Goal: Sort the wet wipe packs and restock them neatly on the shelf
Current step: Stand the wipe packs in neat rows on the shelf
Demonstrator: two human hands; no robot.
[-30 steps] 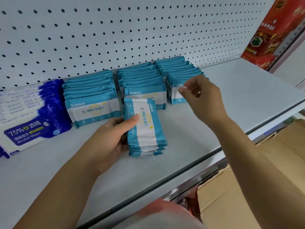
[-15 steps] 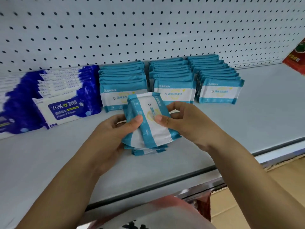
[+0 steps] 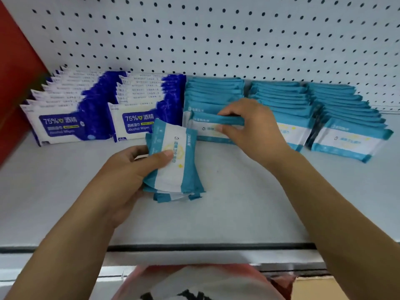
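My left hand (image 3: 127,169) grips a small stack of teal-and-white wipe packs (image 3: 175,165) just above the grey shelf (image 3: 238,213). My right hand (image 3: 249,126) pinches a single teal pack (image 3: 207,124) by its top edge at the front of the leftmost teal row (image 3: 214,92). Two more teal rows stand to the right, the middle row (image 3: 281,98) partly behind my hand and the right row (image 3: 346,118) in full view. Two rows of dark-blue 75% alcohol wipe packs (image 3: 129,118) stand to the left.
A white pegboard (image 3: 216,35) backs the shelf. A red panel (image 3: 15,83) closes the left end. The shelf's front lip (image 3: 205,247) runs across below my arms, with a cardboard box (image 3: 346,289) beneath at lower right.
My right hand took one pack off the stack in my left hand and carried it up to the front of the left teal row. The view swung left, showing both blue rows.
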